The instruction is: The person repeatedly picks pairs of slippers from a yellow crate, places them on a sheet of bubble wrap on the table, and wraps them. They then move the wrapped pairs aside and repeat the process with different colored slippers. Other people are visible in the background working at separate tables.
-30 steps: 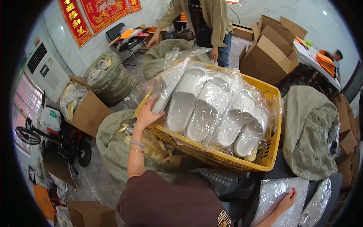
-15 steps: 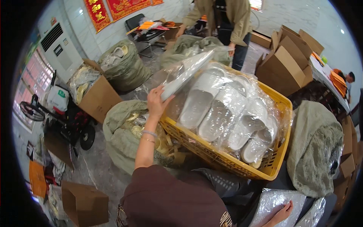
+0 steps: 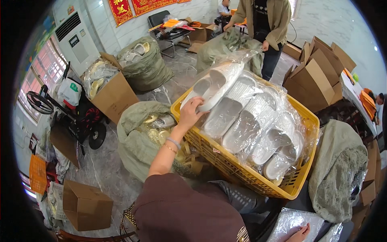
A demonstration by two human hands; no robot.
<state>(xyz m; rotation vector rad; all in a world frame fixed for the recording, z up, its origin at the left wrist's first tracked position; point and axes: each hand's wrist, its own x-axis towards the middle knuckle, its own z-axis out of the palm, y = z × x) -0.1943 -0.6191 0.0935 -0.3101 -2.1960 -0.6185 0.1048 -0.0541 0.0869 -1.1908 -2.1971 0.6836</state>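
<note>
My left hand is closed on the near end of a white slipper pair in a clear plastic bag. The pair lies tilted on the left end of a row of bagged white slippers. They fill a yellow plastic crate. At the lower edge, my right hand lies on a stack of shiny clear plastic bags. Its fingers are pressed together at the top bag; the lower part of the hand is cut off by the frame.
Green woven sacks with gold and white footwear stand left of the crate; another sack is at right. Cardboard boxes stand on both sides. Beyond the crate, a person holds a sack. A wheeled black vehicle is far left.
My left hand has lowered the bagged slipper pair from upright above the crate onto the row, turning its open side up. The person beyond has lifted the sack's rim. My right hand stays at the bags.
</note>
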